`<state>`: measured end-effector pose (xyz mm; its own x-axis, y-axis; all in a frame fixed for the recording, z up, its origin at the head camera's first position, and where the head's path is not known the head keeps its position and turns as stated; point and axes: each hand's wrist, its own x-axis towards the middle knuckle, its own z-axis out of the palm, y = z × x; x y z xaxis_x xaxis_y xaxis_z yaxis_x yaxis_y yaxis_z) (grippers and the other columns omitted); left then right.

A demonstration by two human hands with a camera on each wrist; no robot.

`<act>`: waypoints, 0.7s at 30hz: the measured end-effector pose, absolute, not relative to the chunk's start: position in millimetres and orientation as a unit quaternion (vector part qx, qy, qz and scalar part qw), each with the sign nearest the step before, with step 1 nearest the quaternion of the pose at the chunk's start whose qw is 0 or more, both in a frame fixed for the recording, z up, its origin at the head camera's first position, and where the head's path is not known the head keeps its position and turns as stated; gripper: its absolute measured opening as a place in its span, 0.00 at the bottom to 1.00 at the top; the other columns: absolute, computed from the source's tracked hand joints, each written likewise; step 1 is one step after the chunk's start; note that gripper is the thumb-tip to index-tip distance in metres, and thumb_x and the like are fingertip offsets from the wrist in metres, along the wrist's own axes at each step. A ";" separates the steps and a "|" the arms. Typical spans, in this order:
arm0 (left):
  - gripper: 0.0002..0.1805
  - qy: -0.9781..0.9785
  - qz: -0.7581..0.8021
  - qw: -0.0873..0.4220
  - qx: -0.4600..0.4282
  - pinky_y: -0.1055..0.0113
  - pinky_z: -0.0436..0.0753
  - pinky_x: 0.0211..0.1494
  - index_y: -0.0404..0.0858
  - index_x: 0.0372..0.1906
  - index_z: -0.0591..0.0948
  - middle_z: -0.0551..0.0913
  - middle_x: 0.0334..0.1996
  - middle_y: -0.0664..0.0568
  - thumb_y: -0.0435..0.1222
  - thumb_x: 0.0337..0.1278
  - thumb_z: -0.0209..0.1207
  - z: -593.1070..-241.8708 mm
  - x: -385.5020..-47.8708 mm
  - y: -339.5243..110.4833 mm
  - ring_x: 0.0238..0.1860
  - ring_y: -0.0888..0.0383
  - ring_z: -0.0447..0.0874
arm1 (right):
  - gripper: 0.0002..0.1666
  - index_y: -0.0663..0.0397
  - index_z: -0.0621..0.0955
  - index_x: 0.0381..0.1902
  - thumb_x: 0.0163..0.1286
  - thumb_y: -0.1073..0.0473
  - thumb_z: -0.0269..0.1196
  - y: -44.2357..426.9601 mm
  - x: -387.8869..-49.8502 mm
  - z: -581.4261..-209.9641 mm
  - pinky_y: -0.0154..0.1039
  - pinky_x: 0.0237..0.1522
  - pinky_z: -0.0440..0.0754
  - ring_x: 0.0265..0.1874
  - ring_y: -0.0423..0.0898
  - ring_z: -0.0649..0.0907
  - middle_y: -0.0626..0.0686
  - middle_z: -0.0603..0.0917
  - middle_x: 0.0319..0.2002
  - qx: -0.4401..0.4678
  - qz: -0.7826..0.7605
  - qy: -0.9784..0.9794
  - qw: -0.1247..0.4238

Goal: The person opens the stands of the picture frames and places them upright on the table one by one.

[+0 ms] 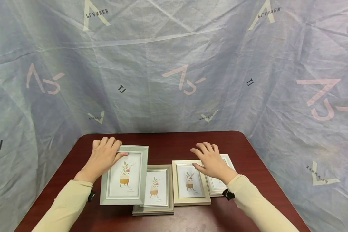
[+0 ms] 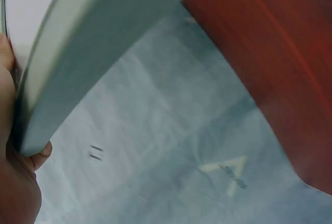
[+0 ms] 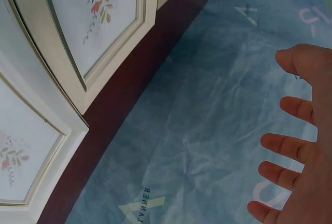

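My left hand (image 1: 103, 158) grips the top left part of a pale grey-green picture frame (image 1: 103, 190), thumb on its front, fingers over the edge. This frame overlaps the left side of a taupe frame (image 1: 171, 193). In the left wrist view the held frame (image 2: 78, 42) shows its thick side, with part of the left hand (image 2: 18, 182) on it. My right hand (image 1: 211, 162) is held with fingers spread above a cream frame (image 1: 191, 202) and a white frame (image 1: 216, 192), holding nothing. The right wrist view shows the right hand (image 3: 306, 156) apart from the cream frame (image 3: 122, 53) and white frame (image 3: 57, 167).
A dark red table (image 1: 162, 140) with rounded far corners lies under the frames. Grey-blue printed cloth (image 1: 150, 96) hangs behind it and on both sides. The cream frame stands beside the taupe one, and the white frame is at its right.
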<state>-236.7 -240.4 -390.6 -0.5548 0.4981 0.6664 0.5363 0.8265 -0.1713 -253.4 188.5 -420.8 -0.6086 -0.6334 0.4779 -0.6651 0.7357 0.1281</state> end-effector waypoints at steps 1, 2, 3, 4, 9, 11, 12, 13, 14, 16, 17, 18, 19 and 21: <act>0.37 -0.878 -0.026 0.373 -0.297 0.51 0.54 0.35 0.36 0.35 0.72 0.64 0.28 0.49 0.65 0.69 0.31 -388.8 -237.1 -236.4 0.29 0.50 0.58 | 0.29 0.49 0.77 0.59 0.62 0.47 0.68 189.0 -253.9 -419.8 0.62 0.51 0.66 0.57 0.58 0.71 0.59 0.74 0.58 0.362 0.031 -0.895 0.257; 0.36 -0.876 -0.026 0.377 -0.300 0.51 0.54 0.35 0.36 0.36 0.72 0.64 0.28 0.49 0.65 0.69 0.32 -387.2 -237.4 -232.6 0.29 0.50 0.58 | 0.29 0.49 0.77 0.60 0.62 0.47 0.68 189.6 -254.4 -418.9 0.61 0.52 0.66 0.57 0.58 0.71 0.59 0.74 0.58 0.362 0.031 -0.895 0.260; 0.36 -0.873 -0.026 0.381 -0.303 0.51 0.54 0.35 0.36 0.36 0.72 0.65 0.28 0.49 0.65 0.69 0.32 -385.7 -237.6 -228.7 0.29 0.50 0.58 | 0.29 0.50 0.77 0.59 0.62 0.47 0.68 190.2 -254.9 -418.1 0.61 0.52 0.66 0.56 0.59 0.71 0.59 0.74 0.58 0.361 0.032 -0.894 0.263; 0.36 -0.870 -0.027 0.385 -0.307 0.50 0.55 0.35 0.36 0.35 0.72 0.65 0.29 0.49 0.65 0.69 0.32 -384.6 -238.1 -225.0 0.29 0.49 0.59 | 0.29 0.50 0.77 0.59 0.62 0.47 0.68 190.7 -255.7 -417.7 0.61 0.52 0.66 0.56 0.59 0.71 0.60 0.75 0.58 0.360 0.033 -0.894 0.265; 0.36 -0.858 -0.019 0.402 -0.319 0.50 0.56 0.35 0.36 0.34 0.72 0.66 0.29 0.48 0.65 0.68 0.32 -381.8 -240.2 -208.3 0.30 0.48 0.61 | 0.29 0.51 0.78 0.59 0.62 0.47 0.68 192.7 -258.8 -414.4 0.61 0.53 0.66 0.56 0.60 0.72 0.60 0.75 0.58 0.350 0.047 -0.896 0.269; 0.36 -0.855 -0.015 0.407 -0.323 0.49 0.57 0.35 0.36 0.34 0.71 0.67 0.30 0.47 0.65 0.67 0.32 -382.0 -241.6 -202.5 0.31 0.47 0.61 | 0.29 0.51 0.78 0.59 0.63 0.47 0.68 193.7 -259.5 -412.8 0.62 0.53 0.65 0.57 0.60 0.71 0.60 0.74 0.58 0.342 0.054 -0.899 0.266; 0.36 -0.853 -0.013 0.408 -0.324 0.49 0.57 0.35 0.36 0.34 0.71 0.67 0.30 0.47 0.65 0.67 0.31 -382.5 -242.3 -199.7 0.31 0.47 0.61 | 0.29 0.51 0.78 0.60 0.63 0.47 0.68 194.2 -259.9 -412.4 0.63 0.54 0.65 0.57 0.60 0.71 0.60 0.74 0.59 0.339 0.058 -0.901 0.263; 0.36 -0.852 -0.012 0.409 -0.327 0.49 0.57 0.35 0.36 0.34 0.71 0.67 0.30 0.46 0.65 0.67 0.31 -382.9 -243.1 -196.9 0.31 0.47 0.61 | 0.29 0.51 0.77 0.60 0.63 0.47 0.67 194.9 -260.1 -412.0 0.63 0.55 0.64 0.58 0.60 0.71 0.60 0.74 0.59 0.334 0.061 -0.904 0.259; 0.36 -0.850 -0.011 0.411 -0.329 0.49 0.58 0.35 0.36 0.34 0.71 0.67 0.30 0.47 0.65 0.67 0.31 -383.3 -244.0 -194.0 0.31 0.47 0.61 | 0.29 0.51 0.77 0.60 0.64 0.47 0.68 195.5 -260.4 -411.9 0.63 0.55 0.64 0.58 0.61 0.71 0.60 0.74 0.59 0.330 0.065 -0.907 0.255; 0.36 -0.846 -0.009 0.414 -0.334 0.48 0.58 0.35 0.36 0.35 0.71 0.68 0.31 0.46 0.65 0.68 0.30 -384.0 -245.5 -188.2 0.31 0.46 0.62 | 0.29 0.51 0.77 0.61 0.65 0.47 0.67 196.8 -260.8 -411.8 0.63 0.56 0.63 0.59 0.61 0.70 0.61 0.73 0.60 0.321 0.071 -0.912 0.244; 0.36 -0.844 -0.007 0.416 -0.338 0.48 0.58 0.36 0.36 0.35 0.71 0.68 0.31 0.46 0.65 0.68 0.30 -384.2 -246.3 -185.3 0.32 0.46 0.62 | 0.29 0.51 0.77 0.61 0.65 0.47 0.67 197.4 -261.1 -412.1 0.63 0.56 0.63 0.59 0.61 0.70 0.61 0.73 0.60 0.317 0.073 -0.915 0.240; 0.36 -0.843 -0.007 0.417 -0.341 0.48 0.58 0.36 0.36 0.35 0.71 0.68 0.31 0.46 0.65 0.68 0.30 -384.4 -246.9 -182.3 0.32 0.46 0.62 | 0.29 0.51 0.77 0.61 0.65 0.47 0.67 197.8 -261.3 -412.4 0.63 0.56 0.62 0.60 0.61 0.69 0.61 0.73 0.61 0.314 0.074 -0.917 0.236; 0.36 -0.840 -0.005 0.418 -0.345 0.47 0.59 0.36 0.36 0.36 0.72 0.68 0.32 0.46 0.64 0.69 0.30 -384.6 -247.5 -179.5 0.32 0.46 0.62 | 0.29 0.52 0.77 0.62 0.66 0.47 0.67 198.3 -261.7 -412.3 0.63 0.56 0.62 0.60 0.61 0.69 0.61 0.73 0.61 0.311 0.075 -0.918 0.233; 0.36 -0.837 -0.001 0.421 -0.350 0.47 0.59 0.37 0.36 0.37 0.73 0.69 0.33 0.46 0.64 0.69 0.30 -385.3 -248.6 -174.0 0.33 0.46 0.62 | 0.30 0.52 0.77 0.62 0.66 0.47 0.67 198.9 -262.5 -412.8 0.63 0.56 0.62 0.60 0.61 0.69 0.61 0.73 0.61 0.307 0.076 -0.921 0.229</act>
<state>-248.6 -174.0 -385.3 -0.4000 0.5853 0.7053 0.5867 0.7547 -0.2936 -262.5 198.9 -412.8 -0.7070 -0.5307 0.4674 -0.6000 0.8000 0.0008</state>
